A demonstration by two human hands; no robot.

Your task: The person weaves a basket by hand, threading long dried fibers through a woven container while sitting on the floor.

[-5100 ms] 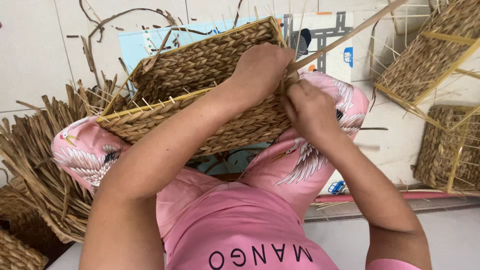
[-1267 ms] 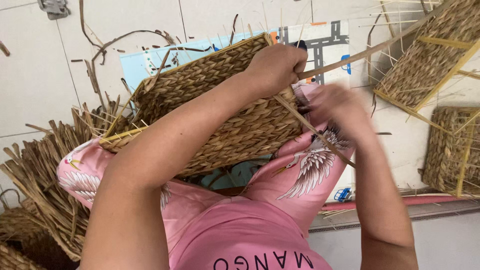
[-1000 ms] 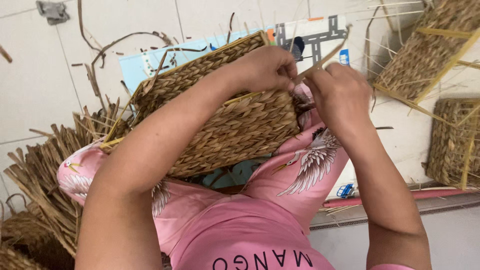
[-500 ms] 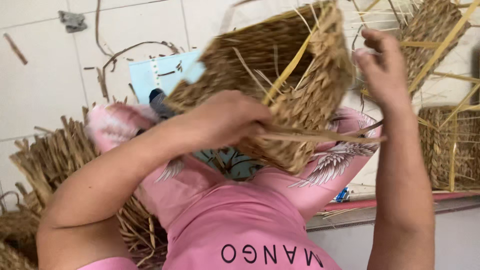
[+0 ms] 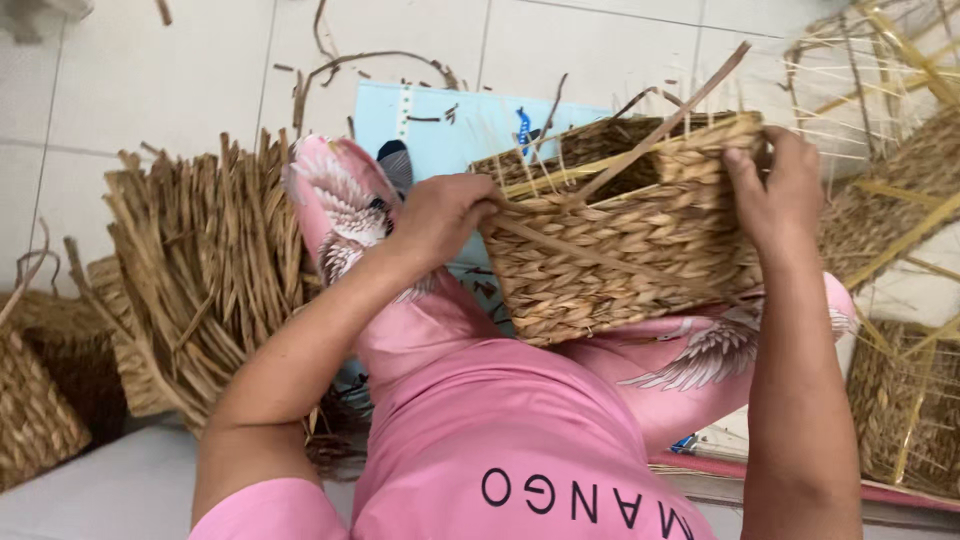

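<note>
White floor tiles [image 5: 170, 80] are seen across the background, strewn with dried strands. Toward nine o'clock a fan of loose woven fibre [image 5: 205, 270] is spread on the floor, and at eight o'clock a finished woven basket [image 5: 35, 410] is partly cut off by the frame's edge. A pale blue mat [image 5: 450, 125] is laid at twelve o'clock, behind the pink-trousered knees [image 5: 340, 200].

At centre, the left hand [image 5: 440, 215] is closed on the left end of the woven basket [image 5: 630, 250], the fingers curled over its rim corner. The basket is held tipped on the lap, just right of centre, its open mouth turned up and away, with thin yellow frame rods and one long flat strand [image 5: 665, 125] sticking out from its rim toward one o'clock. The right hand [image 5: 775, 190] is clenched over the rim at the right end, thumb on the outer wall, fingers hooked inside.

At two o'clock and four o'clock, unfinished baskets [image 5: 900, 400] with bare yellow rods are seen on the floor.
</note>
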